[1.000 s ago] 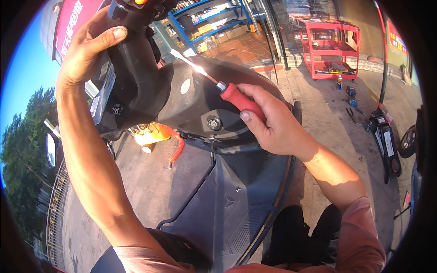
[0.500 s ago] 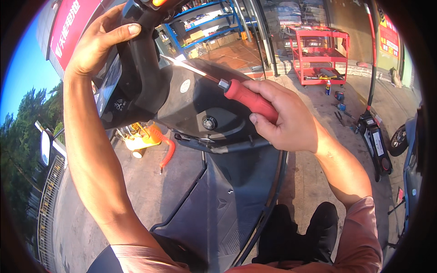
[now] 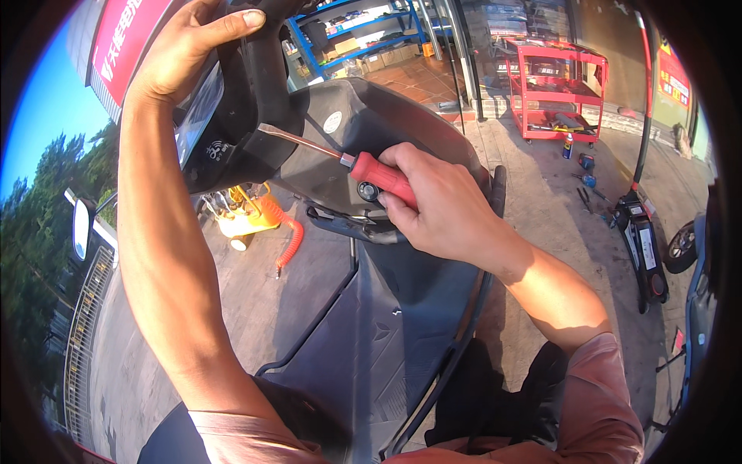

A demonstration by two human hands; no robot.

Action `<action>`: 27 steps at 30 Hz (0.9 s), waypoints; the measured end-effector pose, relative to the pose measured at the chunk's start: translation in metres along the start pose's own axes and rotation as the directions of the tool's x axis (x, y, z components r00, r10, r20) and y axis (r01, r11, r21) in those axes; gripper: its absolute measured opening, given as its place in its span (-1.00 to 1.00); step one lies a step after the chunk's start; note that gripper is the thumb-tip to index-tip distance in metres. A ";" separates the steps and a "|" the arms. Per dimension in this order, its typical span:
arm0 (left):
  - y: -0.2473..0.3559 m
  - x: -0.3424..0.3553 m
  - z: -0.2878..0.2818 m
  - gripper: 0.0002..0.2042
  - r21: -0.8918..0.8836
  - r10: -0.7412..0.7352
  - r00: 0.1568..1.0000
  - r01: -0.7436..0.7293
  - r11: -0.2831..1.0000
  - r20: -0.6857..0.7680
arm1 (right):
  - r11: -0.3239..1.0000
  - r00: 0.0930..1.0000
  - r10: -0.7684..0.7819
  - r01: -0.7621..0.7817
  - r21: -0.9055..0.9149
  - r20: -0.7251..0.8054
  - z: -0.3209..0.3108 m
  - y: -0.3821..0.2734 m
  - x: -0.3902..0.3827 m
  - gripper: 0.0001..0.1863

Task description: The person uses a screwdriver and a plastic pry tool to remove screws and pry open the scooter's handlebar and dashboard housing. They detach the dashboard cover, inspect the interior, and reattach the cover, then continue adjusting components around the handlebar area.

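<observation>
My right hand (image 3: 444, 203) is closed around the red handle of a screwdriver (image 3: 386, 179). Its metal shaft points up and left, with the tip by the dark steering-column cover of a black electric scooter (image 3: 325, 143). Just beside the handle shows the round key lock (image 3: 369, 191) on the scooter's front panel. At the upper left, my left hand (image 3: 182, 58) grips the scooter's black handlebar cover (image 3: 267, 73); the thumb lies over it and the other fingers are partly hidden. Whether the tip touches the cover I cannot tell.
The scooter's footboard (image 3: 348, 332) lies below my hands. A yellow air compressor (image 3: 249, 220) with an orange coiled hose stands left of the scooter. To the right are a red tool cart (image 3: 558, 94), a floor jack (image 3: 641, 251) and scattered tools. A mirror (image 3: 82, 229) sticks out left.
My right hand and the screwdriver have moved left and down against the scooter, the handle now close to the key lock. My left hand stays on the handlebar cover; the view has shifted slightly.
</observation>
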State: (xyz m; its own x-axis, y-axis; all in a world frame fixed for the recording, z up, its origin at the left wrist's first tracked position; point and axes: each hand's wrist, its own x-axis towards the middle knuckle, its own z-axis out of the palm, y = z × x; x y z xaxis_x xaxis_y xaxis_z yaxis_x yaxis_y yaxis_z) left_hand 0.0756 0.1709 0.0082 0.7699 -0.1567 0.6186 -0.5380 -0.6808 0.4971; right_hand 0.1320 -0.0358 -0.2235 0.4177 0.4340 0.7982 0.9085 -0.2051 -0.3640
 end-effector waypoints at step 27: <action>-0.005 0.003 0.000 -0.02 -0.041 0.033 0.999 -0.032 0.999 0.018 | 0.991 0.990 0.136 -0.136 0.005 0.024 0.015 -0.004 0.010 -0.65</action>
State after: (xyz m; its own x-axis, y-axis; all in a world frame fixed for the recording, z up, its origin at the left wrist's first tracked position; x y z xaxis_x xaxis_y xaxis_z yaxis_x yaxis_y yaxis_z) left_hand 0.0803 0.1741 0.0072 0.7580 -0.1914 0.6236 -0.5759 -0.6453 0.5019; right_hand 0.1322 -0.0174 -0.2217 0.5376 0.4231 0.7293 0.8431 -0.2579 -0.4719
